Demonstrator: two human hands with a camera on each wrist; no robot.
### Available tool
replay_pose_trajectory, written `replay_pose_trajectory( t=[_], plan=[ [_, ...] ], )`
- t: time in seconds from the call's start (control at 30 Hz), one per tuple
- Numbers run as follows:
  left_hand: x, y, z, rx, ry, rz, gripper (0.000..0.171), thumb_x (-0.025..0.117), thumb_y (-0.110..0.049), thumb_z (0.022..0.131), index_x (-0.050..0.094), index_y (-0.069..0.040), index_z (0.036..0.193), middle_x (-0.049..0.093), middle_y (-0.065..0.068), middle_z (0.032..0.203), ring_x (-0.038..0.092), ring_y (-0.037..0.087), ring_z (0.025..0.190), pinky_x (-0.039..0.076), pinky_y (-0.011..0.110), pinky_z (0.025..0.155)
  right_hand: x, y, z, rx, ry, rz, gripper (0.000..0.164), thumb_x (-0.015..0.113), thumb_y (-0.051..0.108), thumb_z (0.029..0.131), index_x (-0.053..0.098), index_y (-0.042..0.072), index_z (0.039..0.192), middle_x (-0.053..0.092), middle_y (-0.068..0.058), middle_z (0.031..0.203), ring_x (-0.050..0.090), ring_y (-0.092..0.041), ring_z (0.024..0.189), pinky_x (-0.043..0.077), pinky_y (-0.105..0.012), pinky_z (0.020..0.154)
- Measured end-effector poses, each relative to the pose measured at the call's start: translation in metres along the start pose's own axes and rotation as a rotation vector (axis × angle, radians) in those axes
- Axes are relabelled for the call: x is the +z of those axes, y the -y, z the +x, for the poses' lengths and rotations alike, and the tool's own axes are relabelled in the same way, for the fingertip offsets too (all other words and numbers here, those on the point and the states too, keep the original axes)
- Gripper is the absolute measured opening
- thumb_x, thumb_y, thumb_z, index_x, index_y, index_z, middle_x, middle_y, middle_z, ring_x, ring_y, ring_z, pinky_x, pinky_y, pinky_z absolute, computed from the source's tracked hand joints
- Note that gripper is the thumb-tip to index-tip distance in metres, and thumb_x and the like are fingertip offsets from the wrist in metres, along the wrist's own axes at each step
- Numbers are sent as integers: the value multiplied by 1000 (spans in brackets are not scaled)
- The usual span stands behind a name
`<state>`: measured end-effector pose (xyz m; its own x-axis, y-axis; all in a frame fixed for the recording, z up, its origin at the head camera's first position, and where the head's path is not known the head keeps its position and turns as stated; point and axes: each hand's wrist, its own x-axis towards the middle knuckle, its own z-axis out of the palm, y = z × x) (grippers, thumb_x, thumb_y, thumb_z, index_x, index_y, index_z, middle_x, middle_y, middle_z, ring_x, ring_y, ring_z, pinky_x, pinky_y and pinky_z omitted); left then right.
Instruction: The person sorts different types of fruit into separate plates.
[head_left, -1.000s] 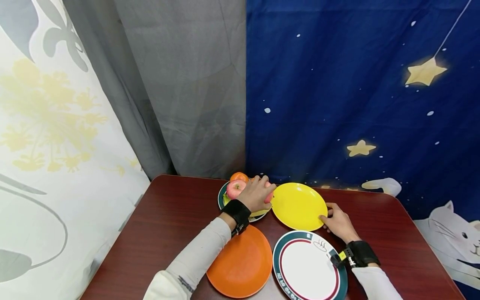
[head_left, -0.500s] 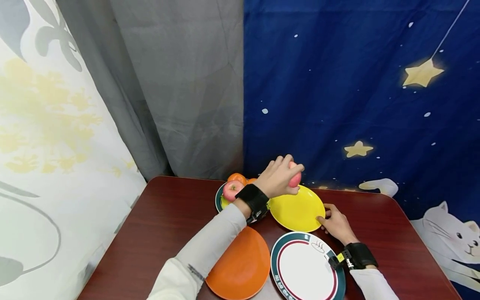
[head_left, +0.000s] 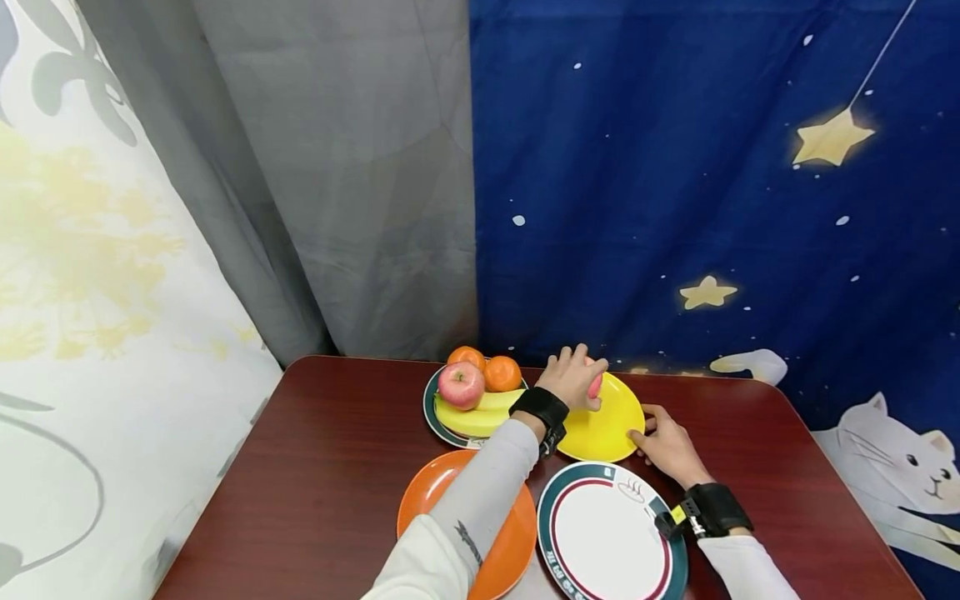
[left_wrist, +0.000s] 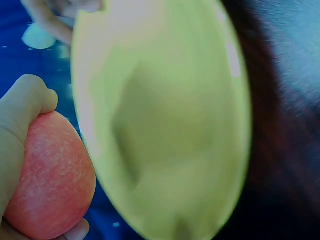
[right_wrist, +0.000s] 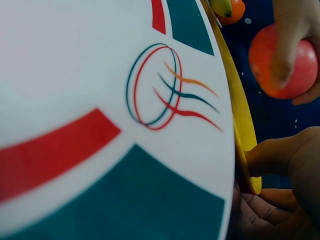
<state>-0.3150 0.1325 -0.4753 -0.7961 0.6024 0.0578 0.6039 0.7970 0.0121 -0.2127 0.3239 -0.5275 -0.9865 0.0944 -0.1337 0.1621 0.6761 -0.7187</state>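
Observation:
My left hand (head_left: 572, 382) grips a pinkish-red apple (left_wrist: 57, 180) over the back part of the yellow plate (head_left: 600, 433). In the right wrist view that apple (right_wrist: 260, 57) hangs above the plate's rim, fingers and thumb wrapped round it. At the plate's right edge my right hand (head_left: 673, 448) pinches the rim between thumb and fingers. Left of the left wrist, a green-rimmed plate (head_left: 430, 408) bears another apple (head_left: 461, 385), two oranges (head_left: 502, 374) and bananas (head_left: 472, 418).
An orange plate (head_left: 427, 487) lies in front, partly under my left forearm. Beside it is a white plate (head_left: 611, 533) with a green and red rim, close to my right wrist. A blue curtain (head_left: 600, 208) hangs behind the table's (head_left: 322, 467) back edge.
My left hand has lifted the apple off the green-rimmed plate, carried it right and lowered it over the yellow plate. The right hand has kept its hold on the rim.

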Motion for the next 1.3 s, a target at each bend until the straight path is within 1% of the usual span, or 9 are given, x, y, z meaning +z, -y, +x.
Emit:
replay_pose_trajectory(
  t=[0.2,0.33,0.57,0.77,0.87,1.0,1.13,1.23,1.3],
  plan=[
    [19,2,1,-41,58,-6,66,77,-56,94,52,-41,153,52,1,147,53,24,128,47,43,113,-1,4,-2,8,6,0,65,64,11,105,31,-11,157,62,-27,113,63,-20,71,56,-30,65],
    [25,2,-1,-29,44,10,63,78,-58,93,55,-39,149,54,1,143,54,23,123,49,40,108,-3,5,-4,10,4,8,65,63,10,105,30,-12,157,61,-28,114,63,-20,72,56,-29,65],
    [23,2,-4,-23,58,27,68,76,-62,92,52,-40,152,52,-2,144,52,20,126,47,38,111,-2,4,-5,-2,1,12,65,63,10,105,30,-12,157,61,-27,113,63,-20,72,56,-29,65],
    [18,1,-3,-19,75,39,88,72,-74,89,35,-45,163,47,-4,153,50,19,135,45,42,115,0,2,-3,-2,-4,3,65,62,9,105,29,-13,157,61,-27,112,62,-20,71,56,-30,65],
    [0,6,-4,26,25,69,96,66,-81,87,27,-46,167,43,-3,161,48,19,142,45,45,116,1,1,-2,-2,-4,2,65,62,9,105,29,-12,157,61,-28,113,63,-20,70,56,-30,65],
    [-50,24,-16,117,-87,95,97,62,-81,90,23,-41,169,38,0,167,43,21,148,45,45,114,2,1,-1,-7,-4,7,64,62,9,105,29,-13,156,62,-29,113,63,-20,70,56,-30,65],
    [-98,52,-41,163,-203,64,93,63,-76,93,28,-36,169,39,3,167,43,24,149,45,47,111,3,1,-1,-18,-8,4,65,62,8,105,30,-13,156,61,-28,112,62,-20,70,56,-29,63],
    [-118,76,-63,162,-257,39,90,64,-74,93,32,-34,168,41,5,166,44,25,148,45,49,110,3,1,-3,-25,-11,2,65,62,8,105,29,-14,156,61,-29,112,62,-20,70,55,-29,63],
    [-124,91,-78,150,-276,26,89,65,-73,93,35,-33,167,42,6,165,45,26,147,45,51,109,2,1,-4,-27,-10,5,65,61,8,105,29,-14,156,61,-30,113,62,-20,71,55,-29,64]
  ],
)
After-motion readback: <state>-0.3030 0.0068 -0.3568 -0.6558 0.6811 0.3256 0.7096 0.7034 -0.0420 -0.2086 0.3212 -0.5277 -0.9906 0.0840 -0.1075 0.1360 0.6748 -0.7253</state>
